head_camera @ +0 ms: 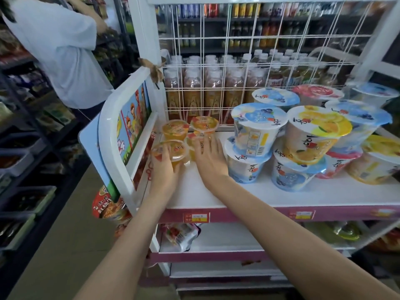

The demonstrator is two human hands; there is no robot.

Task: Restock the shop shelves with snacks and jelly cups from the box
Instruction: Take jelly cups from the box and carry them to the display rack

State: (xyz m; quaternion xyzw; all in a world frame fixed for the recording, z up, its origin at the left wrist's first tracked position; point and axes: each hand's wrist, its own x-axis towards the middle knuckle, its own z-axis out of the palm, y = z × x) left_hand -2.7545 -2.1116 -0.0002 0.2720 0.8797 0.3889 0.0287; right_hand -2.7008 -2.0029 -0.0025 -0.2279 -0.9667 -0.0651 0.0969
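Several small orange jelly cups [175, 129] cluster at the left end of the white top shelf [216, 195]. My left hand [165, 169] grips the nearest jelly cup [176, 149] from its front, fingers curled round its rim. My right hand [211, 158] lies flat with straight fingers against another orange cup [202, 140], partly hiding it. Right of my hands stand large stacked jelly tubs [257, 126] with blue, yellow and red lids. The box is out of view.
A white wire grid [238, 68] backs the shelf, with drink bottles behind it. A white side panel [121, 135] closes the shelf's left end. A snack bag [180, 236] lies on the lower shelf. A person in a white shirt [65, 50] stands in the aisle at left.
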